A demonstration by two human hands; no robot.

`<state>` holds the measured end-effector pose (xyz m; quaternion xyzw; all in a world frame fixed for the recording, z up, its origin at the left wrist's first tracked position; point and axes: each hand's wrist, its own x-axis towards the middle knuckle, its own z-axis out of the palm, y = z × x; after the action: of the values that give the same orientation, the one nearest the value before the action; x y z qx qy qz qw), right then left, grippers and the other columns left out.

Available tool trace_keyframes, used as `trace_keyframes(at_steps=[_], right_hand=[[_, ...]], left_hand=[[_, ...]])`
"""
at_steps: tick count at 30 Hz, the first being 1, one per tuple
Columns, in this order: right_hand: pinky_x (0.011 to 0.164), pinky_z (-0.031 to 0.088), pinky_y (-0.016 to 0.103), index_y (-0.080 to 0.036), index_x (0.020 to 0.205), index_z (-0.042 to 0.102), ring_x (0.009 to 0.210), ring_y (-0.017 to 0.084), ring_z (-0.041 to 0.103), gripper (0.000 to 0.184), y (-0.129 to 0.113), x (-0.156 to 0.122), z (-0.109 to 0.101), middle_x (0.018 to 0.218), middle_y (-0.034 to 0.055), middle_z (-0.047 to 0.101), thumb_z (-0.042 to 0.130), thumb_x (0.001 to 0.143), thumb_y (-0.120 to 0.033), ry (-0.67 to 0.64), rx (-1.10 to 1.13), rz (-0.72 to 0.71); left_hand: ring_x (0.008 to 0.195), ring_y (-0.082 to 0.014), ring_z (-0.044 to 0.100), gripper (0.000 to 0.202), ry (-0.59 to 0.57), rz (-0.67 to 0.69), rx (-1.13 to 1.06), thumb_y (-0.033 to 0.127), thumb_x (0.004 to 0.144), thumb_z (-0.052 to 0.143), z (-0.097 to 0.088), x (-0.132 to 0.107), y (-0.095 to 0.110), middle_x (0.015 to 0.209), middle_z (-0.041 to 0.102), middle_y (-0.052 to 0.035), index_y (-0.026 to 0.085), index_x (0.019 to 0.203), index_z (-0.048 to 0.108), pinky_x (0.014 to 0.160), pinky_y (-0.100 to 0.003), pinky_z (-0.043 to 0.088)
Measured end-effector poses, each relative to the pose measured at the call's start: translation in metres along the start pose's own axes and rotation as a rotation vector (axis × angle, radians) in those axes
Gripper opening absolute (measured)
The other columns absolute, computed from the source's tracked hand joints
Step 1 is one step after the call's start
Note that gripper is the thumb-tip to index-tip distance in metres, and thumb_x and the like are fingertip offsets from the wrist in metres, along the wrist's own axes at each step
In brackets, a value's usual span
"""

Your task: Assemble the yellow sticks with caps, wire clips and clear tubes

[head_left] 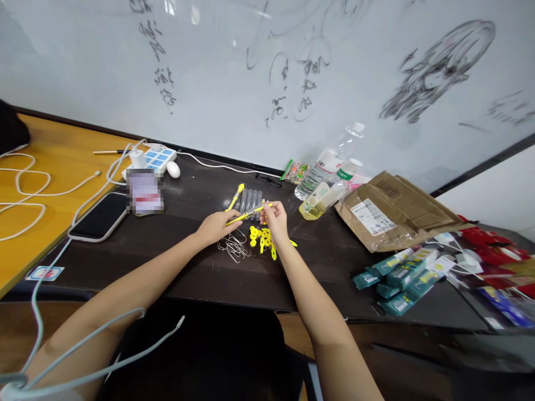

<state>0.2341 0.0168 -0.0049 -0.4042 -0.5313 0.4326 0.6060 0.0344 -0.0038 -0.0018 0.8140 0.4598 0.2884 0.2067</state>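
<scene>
Between both hands is a slim yellow stick with a clear middle section, held slantwise above the table. My left hand is closed on its lower left end. At the upper right end, the fingers of my right hand pinch it. Just beyond lies a similar yellow stick, beside a row of several clear tubes. Small yellow plastic parts, some round and some long, lie in a loose group below my right hand. To their left is a tangle of bent metal wires.
On the left are a black-screened phone, a blurred-screen device, a power strip and white cables. Bottles, a cardboard parcel and green boxes stand at the right. A whiteboard rises behind.
</scene>
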Motion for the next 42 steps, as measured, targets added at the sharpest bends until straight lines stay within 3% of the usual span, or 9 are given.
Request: trace_keyframes(at_steps=[5,11,14,20,25,28,32,37,42], right_hand=[[0.045,0.041,0.019,-0.022,0.085,0.046,0.049,0.007,0.052,0.028,-0.002,-0.001,0.001,0.061,-0.0062,0.057,0.061,0.079,-0.045,-0.007,0.109,0.019],[0.046,0.042,0.019,-0.021,0.1,0.054,0.049,0.007,0.052,0.035,-0.004,-0.006,0.006,0.063,-0.0056,0.057,0.063,0.077,-0.046,-0.145,0.157,0.118],[0.046,0.042,0.02,-0.019,0.095,0.057,0.048,0.007,0.052,0.039,-0.005,-0.009,0.01,0.059,-0.0057,0.055,0.064,0.075,-0.051,-0.208,0.116,0.156],[0.044,0.04,0.019,-0.02,0.086,0.053,0.043,0.006,0.046,0.038,-0.007,-0.007,0.007,0.053,-0.0082,0.046,0.061,0.076,-0.056,-0.045,0.122,0.098],[0.043,0.04,0.02,-0.022,0.083,0.047,0.042,0.007,0.045,0.038,-0.005,-0.005,0.006,0.053,-0.0085,0.045,0.057,0.078,-0.058,0.0,0.1,0.083],[0.043,0.04,0.02,-0.023,0.083,0.044,0.042,0.007,0.046,0.04,-0.003,-0.005,0.006,0.054,-0.0086,0.046,0.056,0.078,-0.061,-0.01,0.12,0.088],[0.042,0.04,0.02,-0.023,0.082,0.043,0.042,0.008,0.046,0.044,-0.003,-0.007,0.01,0.053,-0.0089,0.046,0.057,0.075,-0.064,-0.008,0.146,0.084],[0.041,0.039,0.02,-0.021,0.08,0.048,0.041,0.007,0.045,0.046,0.0,-0.015,0.018,0.051,-0.0085,0.046,0.059,0.072,-0.065,-0.139,0.022,0.125],[0.038,0.036,0.019,-0.021,0.077,0.047,0.037,0.007,0.044,0.046,0.002,-0.018,0.019,0.046,-0.0092,0.043,0.052,0.077,-0.066,-0.058,-0.021,0.088]], left_hand=[[0.048,-0.0078,0.046,0.032,-0.049,-0.032,-0.402,0.045,0.091,0.043,0.005,0.001,0.0,0.057,0.053,0.0046,0.016,0.096,0.057,0.05,-0.019,0.035],[0.033,-0.0039,0.033,0.033,-0.185,-0.165,-0.732,0.048,0.089,0.047,0.013,0.005,0.0,0.049,0.049,0.0063,0.017,0.097,0.054,0.036,-0.016,0.024],[0.031,-0.0037,0.032,0.037,-0.255,-0.222,-0.833,0.05,0.09,0.045,0.013,0.004,0.005,0.053,0.05,0.0051,0.017,0.105,0.054,0.033,-0.015,0.02],[0.034,-0.0037,0.034,0.037,-0.33,-0.294,-1.041,0.046,0.091,0.045,0.01,0.001,0.012,0.063,0.05,0.0024,0.015,0.107,0.056,0.033,-0.017,0.025],[0.036,-0.0017,0.02,0.031,-0.335,-0.282,-1.092,0.043,0.091,0.045,0.01,0.0,0.013,0.059,0.031,0.0074,0.016,0.101,0.057,0.034,-0.016,0.012],[0.037,-0.0024,0.017,0.034,-0.312,-0.279,-1.079,0.047,0.092,0.043,0.01,0.0,0.012,0.058,0.025,0.0085,0.016,0.099,0.055,0.034,-0.015,0.012],[0.038,-0.0029,0.016,0.036,-0.33,-0.247,-1.067,0.05,0.092,0.042,0.012,-0.001,0.011,0.057,0.022,0.0089,0.017,0.1,0.054,0.033,-0.014,0.013],[0.037,-0.0031,0.017,0.034,-0.376,-0.25,-1.097,0.052,0.092,0.041,0.02,-0.003,0.012,0.058,0.026,0.009,0.021,0.101,0.048,0.033,-0.012,0.013],[0.036,-0.003,0.018,0.022,-0.471,-0.315,-1.103,0.04,0.092,0.037,0.027,-0.001,0.011,0.057,0.03,0.0089,0.02,0.09,0.044,0.032,-0.012,0.018]])
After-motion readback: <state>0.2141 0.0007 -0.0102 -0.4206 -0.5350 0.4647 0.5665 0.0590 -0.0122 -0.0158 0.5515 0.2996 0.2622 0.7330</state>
